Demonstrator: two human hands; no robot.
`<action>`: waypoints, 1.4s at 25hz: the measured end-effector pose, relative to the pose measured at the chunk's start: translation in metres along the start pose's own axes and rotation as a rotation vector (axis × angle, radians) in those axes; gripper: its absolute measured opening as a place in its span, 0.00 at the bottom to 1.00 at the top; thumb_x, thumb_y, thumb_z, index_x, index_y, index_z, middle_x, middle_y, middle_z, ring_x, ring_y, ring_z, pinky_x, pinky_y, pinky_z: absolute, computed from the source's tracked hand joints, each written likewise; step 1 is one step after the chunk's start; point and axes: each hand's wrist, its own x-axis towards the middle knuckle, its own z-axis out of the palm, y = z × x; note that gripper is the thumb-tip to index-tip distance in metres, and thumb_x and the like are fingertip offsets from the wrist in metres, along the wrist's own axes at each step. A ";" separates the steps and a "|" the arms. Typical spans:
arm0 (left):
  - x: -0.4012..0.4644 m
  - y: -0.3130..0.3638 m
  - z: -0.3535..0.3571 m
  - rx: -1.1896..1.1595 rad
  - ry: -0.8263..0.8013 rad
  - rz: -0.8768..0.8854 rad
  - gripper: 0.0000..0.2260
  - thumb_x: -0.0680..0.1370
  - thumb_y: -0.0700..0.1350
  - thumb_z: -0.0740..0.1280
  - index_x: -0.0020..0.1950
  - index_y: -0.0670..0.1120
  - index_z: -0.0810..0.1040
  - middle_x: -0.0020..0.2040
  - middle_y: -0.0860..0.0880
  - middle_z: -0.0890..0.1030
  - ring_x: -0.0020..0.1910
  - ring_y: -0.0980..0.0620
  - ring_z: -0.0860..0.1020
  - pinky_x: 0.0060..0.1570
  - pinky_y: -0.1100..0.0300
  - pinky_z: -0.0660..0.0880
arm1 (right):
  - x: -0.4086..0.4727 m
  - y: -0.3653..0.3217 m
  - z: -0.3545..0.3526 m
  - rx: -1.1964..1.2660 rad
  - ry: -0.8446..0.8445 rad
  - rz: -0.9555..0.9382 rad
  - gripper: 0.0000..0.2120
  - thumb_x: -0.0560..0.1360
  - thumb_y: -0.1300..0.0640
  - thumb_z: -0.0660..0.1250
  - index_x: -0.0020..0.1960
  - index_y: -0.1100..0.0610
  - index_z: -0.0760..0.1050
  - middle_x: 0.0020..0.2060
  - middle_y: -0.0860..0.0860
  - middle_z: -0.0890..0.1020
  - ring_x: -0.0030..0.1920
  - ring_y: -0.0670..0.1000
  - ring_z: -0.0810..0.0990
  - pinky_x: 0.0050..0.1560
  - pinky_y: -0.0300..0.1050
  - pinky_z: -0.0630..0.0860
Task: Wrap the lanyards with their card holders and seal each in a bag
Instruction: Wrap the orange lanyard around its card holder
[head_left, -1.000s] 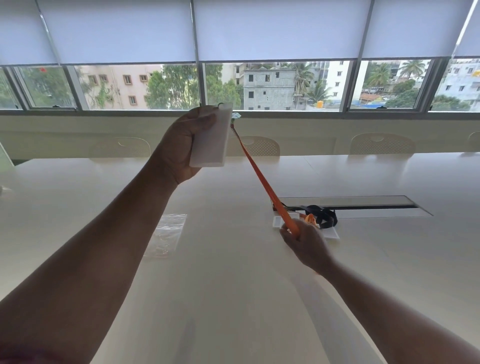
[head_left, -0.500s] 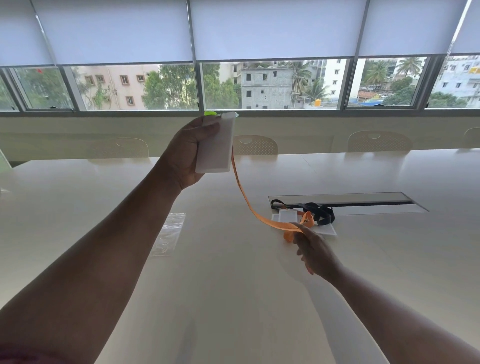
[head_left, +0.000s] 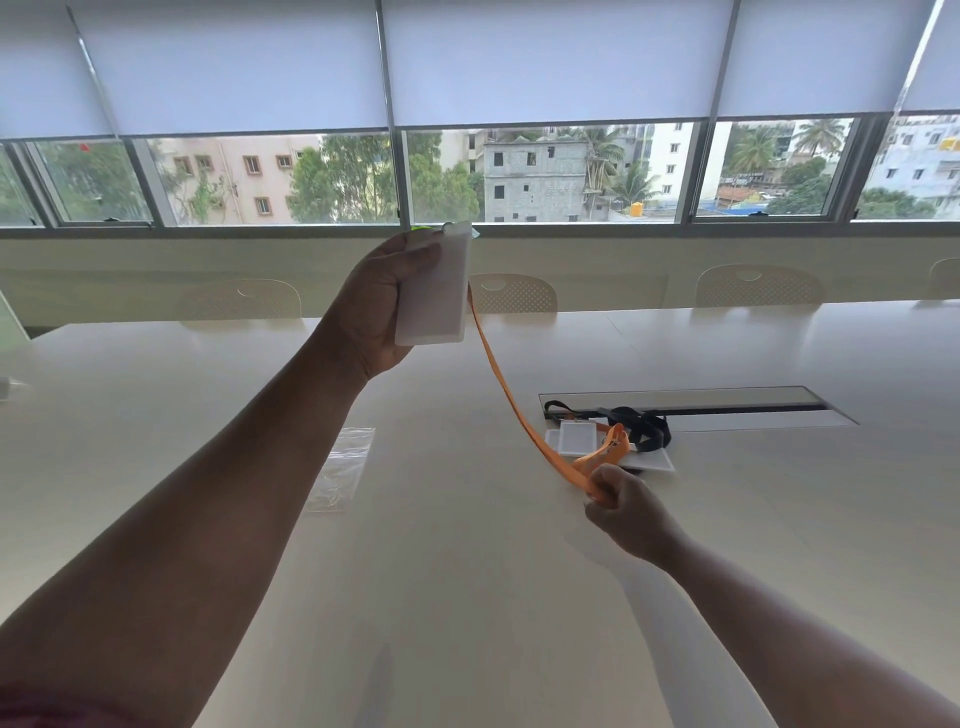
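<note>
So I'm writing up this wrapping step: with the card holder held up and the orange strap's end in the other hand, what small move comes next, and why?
Probably bring the right hand up to lay the first turn of the orange lanyard around the card holder. The left hand holds the holder upright above the table, and the strap hangs unwound, curving down to the right hand's pinch.

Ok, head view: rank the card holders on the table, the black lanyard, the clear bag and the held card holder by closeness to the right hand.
From the right hand:
1. Card holders on the table, just beyond it.
2. Black lanyard, behind those, by the table slot.
3. Clear bag, flat on the table to the left; the held card holder, raised in the left hand, is too close to call.
</note>
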 end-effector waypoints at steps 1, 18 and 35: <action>0.001 0.001 -0.001 0.003 0.006 0.010 0.12 0.79 0.38 0.66 0.46 0.49 0.88 0.43 0.48 0.86 0.39 0.51 0.84 0.36 0.60 0.80 | -0.002 0.004 -0.001 -0.065 0.031 -0.018 0.12 0.69 0.59 0.69 0.36 0.52 0.65 0.27 0.45 0.70 0.27 0.46 0.65 0.30 0.46 0.66; 0.000 -0.010 -0.010 0.036 0.054 -0.074 0.07 0.80 0.38 0.65 0.54 0.45 0.81 0.41 0.47 0.84 0.38 0.50 0.82 0.37 0.59 0.80 | -0.011 0.014 -0.006 0.523 0.004 0.251 0.20 0.73 0.44 0.73 0.36 0.56 0.70 0.28 0.52 0.72 0.27 0.48 0.69 0.28 0.40 0.68; -0.002 0.002 -0.009 0.015 -0.001 -0.048 0.09 0.79 0.38 0.65 0.56 0.45 0.81 0.44 0.47 0.83 0.41 0.50 0.82 0.41 0.59 0.78 | -0.004 -0.022 0.033 0.106 -0.318 0.082 0.16 0.74 0.50 0.76 0.60 0.50 0.80 0.48 0.45 0.81 0.37 0.39 0.75 0.39 0.28 0.70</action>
